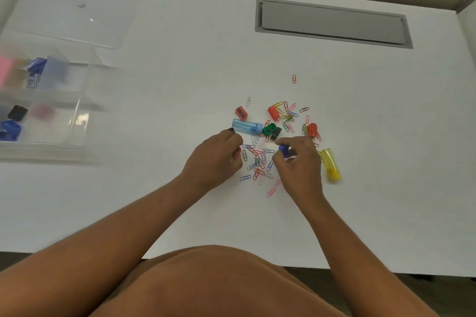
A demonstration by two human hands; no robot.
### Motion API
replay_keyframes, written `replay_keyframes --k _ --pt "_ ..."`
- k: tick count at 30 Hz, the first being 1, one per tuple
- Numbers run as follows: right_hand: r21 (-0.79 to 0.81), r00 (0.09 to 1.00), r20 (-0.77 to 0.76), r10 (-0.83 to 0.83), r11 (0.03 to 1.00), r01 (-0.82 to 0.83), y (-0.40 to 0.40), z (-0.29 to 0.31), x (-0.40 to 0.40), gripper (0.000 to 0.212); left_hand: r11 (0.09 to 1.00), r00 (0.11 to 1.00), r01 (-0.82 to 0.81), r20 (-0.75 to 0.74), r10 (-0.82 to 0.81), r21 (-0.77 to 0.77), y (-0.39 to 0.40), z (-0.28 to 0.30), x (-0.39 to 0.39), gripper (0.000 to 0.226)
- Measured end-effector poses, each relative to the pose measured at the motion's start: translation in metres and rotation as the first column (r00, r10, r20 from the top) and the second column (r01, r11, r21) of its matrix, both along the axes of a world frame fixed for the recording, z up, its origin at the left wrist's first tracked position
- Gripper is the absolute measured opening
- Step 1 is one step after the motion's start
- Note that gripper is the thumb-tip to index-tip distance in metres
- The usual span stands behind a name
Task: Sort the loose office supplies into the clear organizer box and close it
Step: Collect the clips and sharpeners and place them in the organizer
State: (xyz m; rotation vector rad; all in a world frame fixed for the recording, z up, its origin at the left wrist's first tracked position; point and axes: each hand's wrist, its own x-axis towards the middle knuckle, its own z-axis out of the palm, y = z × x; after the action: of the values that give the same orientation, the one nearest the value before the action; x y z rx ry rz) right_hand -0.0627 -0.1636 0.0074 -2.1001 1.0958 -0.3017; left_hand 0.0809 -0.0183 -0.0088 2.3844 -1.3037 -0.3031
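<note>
A heap of coloured paper clips (257,159) lies mid-table between my hands. Around it sit red sharpeners (241,113), a green sharpener (269,129), a black one (276,133), a blue clear tube (246,126) and a yellow clear tube (331,165). My right hand (298,162) pinches a small blue sharpener (284,150) just above the heap. My left hand (219,157) is curled at the heap's left edge, a black piece (230,131) at its fingertips and something red tucked in its fingers. The clear organizer box (77,121) stands open at the far left, blurred.
The box's compartments hold blue, black, red and pink items (10,128). Its clear lid (77,23) lies open behind it. A grey recessed cable hatch (332,23) sits at the table's back right. One stray red clip (294,79) lies beyond the heap.
</note>
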Motion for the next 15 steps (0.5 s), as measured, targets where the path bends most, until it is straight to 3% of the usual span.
replay_keyframes --k 3,6,10,15 --pt "-0.127 0.997 -0.007 0.081 0.989 -0.081 -0.023 0.004 0.007 0.028 0.982 0.98 -0.169 -0.12 0.158 -0.084 0.005 0.004 -0.004 0.019" --pt "-0.195 0.975 -0.11 0.195 0.957 -0.214 -0.038 0.0 0.02 0.036 0.947 0.923 -0.318 -0.247 0.295 -0.055 0.003 0.006 0.001 0.021" --pt "-0.182 0.921 -0.243 0.306 0.918 -0.353 -0.04 -0.01 0.03 0.042 0.927 0.9 -0.376 -0.243 0.362 -0.011 -0.007 0.01 0.008 0.022" --pt "-0.198 0.935 -0.213 0.284 0.924 -0.326 -0.03 -0.018 0.024 0.04 0.936 0.919 -0.347 -0.176 0.353 0.06 -0.024 0.008 0.01 0.021"
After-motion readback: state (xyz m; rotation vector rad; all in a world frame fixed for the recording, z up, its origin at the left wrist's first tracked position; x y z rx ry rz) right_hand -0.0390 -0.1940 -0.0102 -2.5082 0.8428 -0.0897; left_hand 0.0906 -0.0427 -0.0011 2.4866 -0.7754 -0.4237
